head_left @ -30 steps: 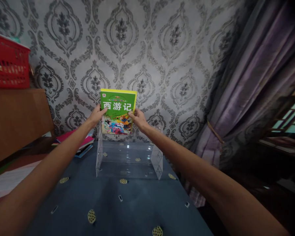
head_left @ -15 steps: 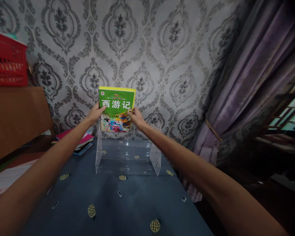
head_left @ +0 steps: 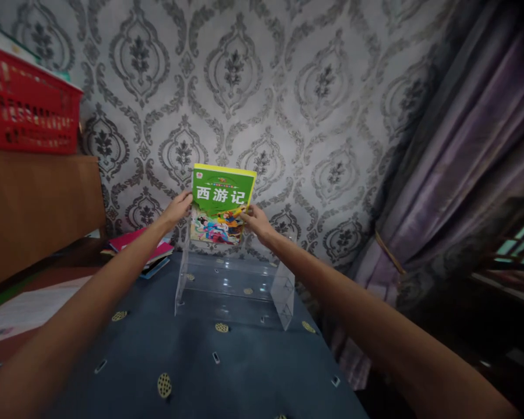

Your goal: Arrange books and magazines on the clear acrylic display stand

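A book (head_left: 220, 201) with a green cover, yellow top edge, large white Chinese characters and a colourful picture stands upright at the back of a clear acrylic tiered rack (head_left: 227, 299). My right hand (head_left: 258, 222) grips its right edge, thumb on the front cover. At the left edge is my left hand (head_left: 180, 209), its fingers closed against the side of the book; some fingertips are hidden. The book's lower edge sits above the rack's lower steps, near its top level.
The rack stands on a dark blue patterned tablecloth (head_left: 192, 361), against a wallpapered wall. Stacked books (head_left: 146, 247) lie to the left, near a wooden cabinet (head_left: 39, 203) bearing a red basket (head_left: 30, 110). A purple curtain (head_left: 423, 192) hangs at right.
The view has shifted, so everything sits further right and lower. My left thumb has slid off the front cover to the book's left edge. My right hand keeps its grip.
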Demonstrator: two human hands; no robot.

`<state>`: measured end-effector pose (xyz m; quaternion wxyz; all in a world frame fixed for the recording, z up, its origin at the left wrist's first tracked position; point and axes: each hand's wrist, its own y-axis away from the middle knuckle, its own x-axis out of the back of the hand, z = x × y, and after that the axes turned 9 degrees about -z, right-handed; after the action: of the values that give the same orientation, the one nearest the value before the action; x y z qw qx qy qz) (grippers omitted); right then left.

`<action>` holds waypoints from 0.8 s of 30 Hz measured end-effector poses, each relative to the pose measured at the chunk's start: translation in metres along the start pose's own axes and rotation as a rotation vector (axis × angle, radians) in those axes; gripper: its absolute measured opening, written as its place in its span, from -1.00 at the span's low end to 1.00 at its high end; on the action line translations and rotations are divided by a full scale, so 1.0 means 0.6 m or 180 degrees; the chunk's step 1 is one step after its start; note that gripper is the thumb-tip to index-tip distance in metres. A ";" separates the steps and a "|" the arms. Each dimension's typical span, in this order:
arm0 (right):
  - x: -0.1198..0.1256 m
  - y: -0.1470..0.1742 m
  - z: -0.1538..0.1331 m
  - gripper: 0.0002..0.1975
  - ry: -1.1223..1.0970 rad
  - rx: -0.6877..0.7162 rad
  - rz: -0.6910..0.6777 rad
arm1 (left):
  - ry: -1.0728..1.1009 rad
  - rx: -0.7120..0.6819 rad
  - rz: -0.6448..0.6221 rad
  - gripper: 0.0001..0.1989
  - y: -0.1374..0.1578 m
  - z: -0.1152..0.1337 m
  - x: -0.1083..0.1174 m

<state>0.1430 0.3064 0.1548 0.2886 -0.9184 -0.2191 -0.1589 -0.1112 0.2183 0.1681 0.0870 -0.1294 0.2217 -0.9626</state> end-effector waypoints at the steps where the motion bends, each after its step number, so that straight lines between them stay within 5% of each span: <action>1: 0.002 0.001 -0.002 -0.68 0.0073 -0.0043 0.0002 | -0.0019 0.0016 0.0019 -0.55 0.004 -0.007 0.005; 11: -0.006 0.014 -0.013 -0.68 0.1292 -0.0280 0.0256 | -0.0659 -0.0410 0.0247 -0.61 0.054 -0.087 -0.016; 24: -0.035 0.017 -0.025 -0.77 0.2281 -0.0634 0.0447 | -0.1276 -0.0681 0.0331 -0.56 0.067 -0.105 -0.045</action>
<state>0.1274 0.2833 0.1529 0.2664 -0.8409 -0.0241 -0.4705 -0.0990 0.2144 0.0896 0.1646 -0.3149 0.3072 -0.8828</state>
